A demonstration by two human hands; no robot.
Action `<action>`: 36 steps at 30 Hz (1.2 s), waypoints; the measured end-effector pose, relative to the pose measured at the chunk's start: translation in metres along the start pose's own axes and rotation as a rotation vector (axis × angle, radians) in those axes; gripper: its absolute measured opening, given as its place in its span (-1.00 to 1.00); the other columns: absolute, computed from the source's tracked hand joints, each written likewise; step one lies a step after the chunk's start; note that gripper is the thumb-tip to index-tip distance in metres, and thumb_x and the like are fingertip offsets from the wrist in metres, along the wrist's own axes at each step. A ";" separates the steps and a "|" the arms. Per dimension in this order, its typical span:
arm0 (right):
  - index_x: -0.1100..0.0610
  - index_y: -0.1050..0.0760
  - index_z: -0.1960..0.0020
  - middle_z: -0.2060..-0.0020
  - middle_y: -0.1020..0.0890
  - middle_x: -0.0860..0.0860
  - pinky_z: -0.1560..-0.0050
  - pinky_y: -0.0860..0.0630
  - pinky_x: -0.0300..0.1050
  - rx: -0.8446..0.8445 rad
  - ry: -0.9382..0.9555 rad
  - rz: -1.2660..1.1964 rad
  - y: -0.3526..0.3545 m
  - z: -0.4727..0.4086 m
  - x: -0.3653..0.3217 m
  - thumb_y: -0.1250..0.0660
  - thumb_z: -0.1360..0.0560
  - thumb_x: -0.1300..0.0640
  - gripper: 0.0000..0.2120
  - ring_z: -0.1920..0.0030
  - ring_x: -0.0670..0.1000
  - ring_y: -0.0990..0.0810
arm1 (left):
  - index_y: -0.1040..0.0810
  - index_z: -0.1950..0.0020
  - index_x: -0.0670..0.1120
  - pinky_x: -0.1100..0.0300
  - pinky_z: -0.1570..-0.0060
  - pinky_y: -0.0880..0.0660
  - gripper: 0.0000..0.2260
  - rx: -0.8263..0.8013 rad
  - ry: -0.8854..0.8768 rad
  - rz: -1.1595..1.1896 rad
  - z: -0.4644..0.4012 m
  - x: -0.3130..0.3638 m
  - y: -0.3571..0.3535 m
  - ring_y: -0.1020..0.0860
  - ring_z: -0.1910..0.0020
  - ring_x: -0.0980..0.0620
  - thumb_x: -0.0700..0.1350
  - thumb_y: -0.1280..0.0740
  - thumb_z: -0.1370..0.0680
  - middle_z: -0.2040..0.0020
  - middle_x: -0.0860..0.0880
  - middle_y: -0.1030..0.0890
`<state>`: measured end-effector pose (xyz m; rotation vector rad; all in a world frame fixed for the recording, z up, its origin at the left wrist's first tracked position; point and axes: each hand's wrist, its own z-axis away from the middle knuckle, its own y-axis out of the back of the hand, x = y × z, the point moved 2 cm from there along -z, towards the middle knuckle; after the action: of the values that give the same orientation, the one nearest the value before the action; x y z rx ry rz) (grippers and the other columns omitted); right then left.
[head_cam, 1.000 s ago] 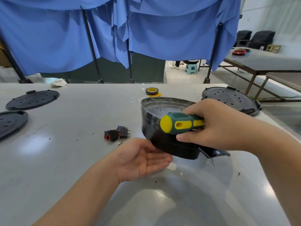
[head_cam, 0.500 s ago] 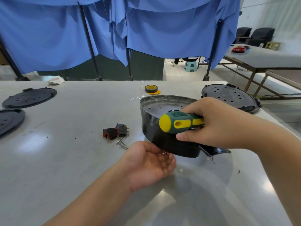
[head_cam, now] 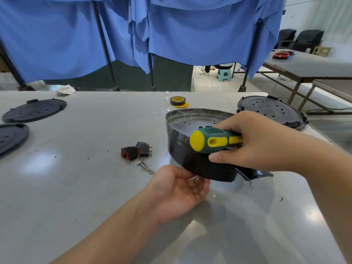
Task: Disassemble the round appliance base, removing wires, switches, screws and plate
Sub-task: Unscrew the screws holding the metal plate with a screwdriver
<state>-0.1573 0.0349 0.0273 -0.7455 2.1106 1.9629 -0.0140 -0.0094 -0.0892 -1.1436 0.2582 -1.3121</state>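
Observation:
The round black appliance base is tilted up off the table, and a perforated metal plate shows inside its rim. My right hand grips the base's near rim together with a green and yellow screwdriver, whose handle end points left. Palm up and cupped, my left hand sits under the base's lowest edge, where a thin metal glint shows by its fingertips. Removed black and red switches lie left of the base, with loose screws beside them.
A tape roll lies behind the base. Round black lids lie at the right and at the far left. A black plastic piece sticks out under the base. Blue curtains on stands close off the table's far side.
My left hand has curled from a flat palm into a cup under the base's edge. Screws beside the switches have come into sight. My right hand keeps its grip.

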 end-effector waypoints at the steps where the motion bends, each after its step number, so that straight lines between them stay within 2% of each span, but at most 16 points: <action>1: 0.04 -0.53 0.28 0.42 -0.53 0.03 0.36 -0.38 -0.19 -0.002 0.000 -0.001 0.000 0.000 0.000 -0.44 -0.39 -0.04 -0.81 0.43 -0.07 -0.44 | -0.55 0.04 -0.34 0.14 0.28 -0.61 -0.72 0.008 -0.002 -0.003 0.000 0.001 0.000 -0.53 0.22 -0.12 -0.37 -0.12 -0.35 0.19 -0.22 -0.57; 6: 0.03 -0.55 0.26 0.40 -0.55 0.06 0.32 -0.44 -0.09 -0.024 -0.004 -0.009 0.000 -0.001 0.000 -0.44 -0.39 -0.04 -0.83 0.39 -0.01 -0.49 | -0.61 0.11 -0.37 0.05 0.13 -0.58 -0.71 0.026 0.001 -0.066 0.001 0.001 -0.001 -0.59 0.18 -0.15 -0.37 -0.11 -0.37 0.16 -0.25 -0.61; 9: 0.03 -0.52 0.30 0.44 -0.52 0.03 0.39 -0.37 -0.23 -0.015 0.000 -0.011 0.000 0.000 0.000 -0.45 -0.40 -0.02 -0.81 0.45 -0.08 -0.43 | -0.65 0.13 -0.41 0.02 0.01 -0.54 -0.69 -0.005 0.026 -0.125 0.003 0.001 -0.002 -0.68 0.15 -0.20 -0.35 -0.15 -0.33 0.05 -0.30 -0.65; 11: 0.05 -0.52 0.29 0.44 -0.51 0.04 0.40 -0.36 -0.23 -0.003 -0.004 -0.007 0.002 0.000 0.000 -0.45 -0.39 -0.02 -0.81 0.45 -0.10 -0.42 | -0.62 0.03 -0.43 0.00 -0.04 -0.56 -0.67 -0.029 0.069 -0.182 0.004 0.003 -0.002 -0.67 0.02 -0.21 -0.33 -0.16 -0.35 -0.05 -0.33 -0.64; 14: 0.05 -0.51 0.30 0.43 -0.51 0.03 0.39 -0.36 -0.25 0.007 -0.011 -0.001 0.002 0.000 0.000 -0.46 -0.39 -0.02 -0.80 0.46 -0.11 -0.41 | -0.57 -0.12 -0.41 0.04 -0.11 -0.56 -0.61 -0.090 0.129 -0.361 0.009 0.008 -0.001 -0.61 -0.13 -0.18 -0.38 -0.10 -0.39 -0.13 -0.32 -0.61; 17: 0.02 -0.49 0.34 0.45 -0.50 -0.01 0.39 -0.36 -0.26 0.009 -0.014 0.001 0.002 0.000 0.000 -0.46 -0.39 -0.01 -0.78 0.46 -0.12 -0.41 | -0.52 -0.19 -0.36 0.09 -0.15 -0.55 -0.57 -0.144 0.122 -0.601 0.015 0.017 0.001 -0.58 -0.19 -0.15 -0.50 0.02 -0.47 -0.19 -0.30 -0.59; 19: 0.01 -0.49 0.33 0.45 -0.51 -0.03 0.40 -0.36 -0.27 0.005 -0.016 0.006 0.002 0.001 0.000 -0.45 -0.39 -0.03 -0.79 0.45 -0.12 -0.42 | -0.49 -0.24 -0.33 0.12 -0.18 -0.53 -0.59 -0.200 0.126 -0.720 0.022 0.026 0.004 -0.55 -0.24 -0.14 -0.52 0.01 -0.52 -0.23 -0.27 -0.57; 21: 0.01 -0.51 0.31 0.43 -0.53 -0.02 0.40 -0.37 -0.24 0.003 -0.019 0.012 0.003 0.001 0.000 -0.45 -0.39 -0.04 -0.81 0.44 -0.12 -0.44 | -0.47 -0.27 -0.30 0.14 -0.17 -0.53 -0.64 -0.239 0.132 -0.828 0.031 0.035 0.005 -0.55 -0.24 -0.13 -0.48 -0.03 -0.58 -0.24 -0.26 -0.56; 23: 0.01 -0.52 0.30 0.41 -0.54 -0.01 0.38 -0.38 -0.22 -0.002 -0.017 0.007 0.003 0.001 0.000 -0.45 -0.39 -0.04 -0.82 0.44 -0.12 -0.45 | -0.45 -0.28 -0.27 0.17 -0.06 -0.58 -0.72 -0.253 0.100 -0.930 0.040 0.045 0.006 -0.61 -0.16 -0.13 -0.36 -0.06 -0.63 -0.19 -0.28 -0.59; 24: 0.00 -0.53 0.30 0.41 -0.55 -0.01 0.37 -0.39 -0.22 -0.006 -0.016 0.003 0.003 0.001 0.000 -0.44 -0.39 -0.04 -0.83 0.43 -0.12 -0.46 | -0.45 -0.27 -0.23 0.18 0.02 -0.60 -0.75 -0.233 0.072 -0.977 0.044 0.049 0.006 -0.65 -0.07 -0.13 -0.27 -0.07 -0.66 -0.12 -0.29 -0.63; 26: -0.02 -0.53 0.29 0.39 -0.56 -0.01 0.35 -0.42 -0.19 -0.016 -0.015 0.000 0.003 0.001 0.000 -0.44 -0.39 -0.04 -0.84 0.40 -0.11 -0.48 | -0.49 -0.18 -0.18 0.20 0.28 -0.59 -0.76 -0.092 -0.038 -1.109 0.048 0.059 0.010 -0.69 0.25 -0.09 -0.13 -0.07 -0.67 0.17 -0.23 -0.69; 28: -0.02 -0.54 0.28 0.38 -0.57 -0.02 0.34 -0.44 -0.18 -0.022 -0.018 0.001 0.002 0.000 0.000 -0.44 -0.39 -0.06 -0.85 0.37 -0.09 -0.50 | -0.53 -0.04 -0.14 0.29 0.53 -0.42 -0.73 0.117 -0.228 -1.280 0.045 0.071 0.016 -0.48 0.59 0.04 -0.11 -0.06 -0.68 0.50 -0.07 -0.55; 29: -0.02 -0.54 0.27 0.38 -0.57 -0.02 0.34 -0.43 -0.18 -0.022 -0.019 0.001 0.002 0.000 0.000 -0.44 -0.38 -0.06 -0.85 0.37 -0.08 -0.50 | -0.54 0.04 -0.12 0.32 0.57 -0.31 -0.73 0.215 -0.332 -1.336 0.042 0.077 0.020 -0.36 0.64 0.09 -0.13 -0.06 -0.67 0.58 0.00 -0.45; 30: -0.02 -0.54 0.27 0.37 -0.57 -0.03 0.35 -0.42 -0.19 -0.022 -0.019 0.003 0.001 0.000 0.000 -0.44 -0.38 -0.07 -0.84 0.37 -0.08 -0.50 | -0.54 0.11 -0.09 0.30 0.58 -0.26 -0.73 0.309 -0.442 -1.374 0.040 0.083 0.023 -0.31 0.63 0.11 -0.15 -0.08 -0.65 0.60 0.06 -0.40; 33: -0.02 -0.53 0.27 0.36 -0.57 -0.04 0.36 -0.41 -0.19 -0.021 -0.020 0.013 -0.001 -0.001 -0.001 -0.44 -0.38 -0.07 -0.84 0.38 -0.09 -0.49 | -0.48 0.15 0.02 0.19 0.43 -0.25 -0.80 0.597 -0.786 -1.593 0.036 0.094 0.034 -0.39 0.46 0.12 -0.18 -0.11 -0.58 0.48 0.12 -0.43; 36: 0.00 -0.55 0.25 0.36 -0.58 0.00 0.31 -0.47 -0.09 -0.025 -0.019 0.005 -0.002 -0.001 -0.001 -0.44 -0.38 -0.05 -0.85 0.36 -0.06 -0.51 | -0.41 0.10 0.03 0.16 0.40 -0.25 -0.87 0.688 -0.865 -1.746 0.033 0.094 0.043 -0.43 0.39 0.11 -0.16 -0.11 -0.53 0.43 0.11 -0.46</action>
<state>-0.1552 0.0337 0.0257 -0.7235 2.0833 1.9947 0.0653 -0.0793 -0.0660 -1.0767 -2.0752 -1.8070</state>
